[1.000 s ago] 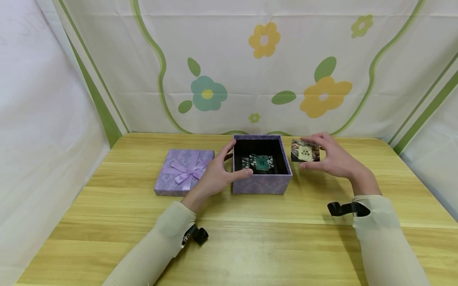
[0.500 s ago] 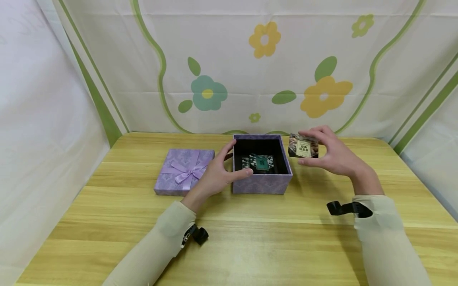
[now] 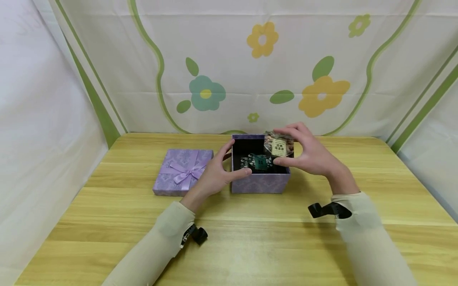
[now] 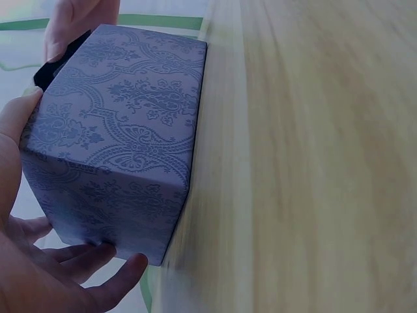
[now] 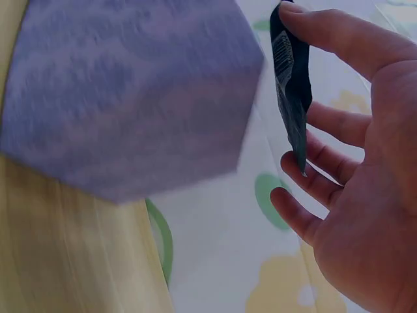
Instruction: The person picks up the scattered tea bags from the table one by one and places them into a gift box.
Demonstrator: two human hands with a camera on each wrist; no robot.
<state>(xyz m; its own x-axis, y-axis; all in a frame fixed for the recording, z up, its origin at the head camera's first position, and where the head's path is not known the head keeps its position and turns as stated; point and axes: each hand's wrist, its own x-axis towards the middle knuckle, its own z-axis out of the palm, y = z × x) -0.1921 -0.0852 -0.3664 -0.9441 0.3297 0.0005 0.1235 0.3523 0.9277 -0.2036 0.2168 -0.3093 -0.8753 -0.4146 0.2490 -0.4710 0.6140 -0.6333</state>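
Note:
In the head view, an uncovered purple patterned gift box (image 3: 259,184) stands mid-table. My left hand (image 3: 217,171) holds its near left corner, thumb over the front rim and fingers along the left side. Inside the box's black interior lies a dark packet with a green label (image 3: 262,162); a second patterned piece shows beside it. My right hand (image 3: 315,155) pinches a flat tea packet (image 3: 278,146) with a pale label, thumb below and fingers above. That packet hovers over the box's right part. Edge-on in the right wrist view, the same tea packet (image 5: 291,85) shows a barcode.
Left of the box lies its purple lid (image 3: 181,169) with a ribbon bow, close to my left forearm. The wooden table (image 3: 250,246) ends at a floral cloth backdrop (image 3: 229,51) right behind the box. White cloth walls flank both sides.
My right hand has carried the tea packet left and slightly up, from beside the box to above its opening. My left hand stays in place on the box.

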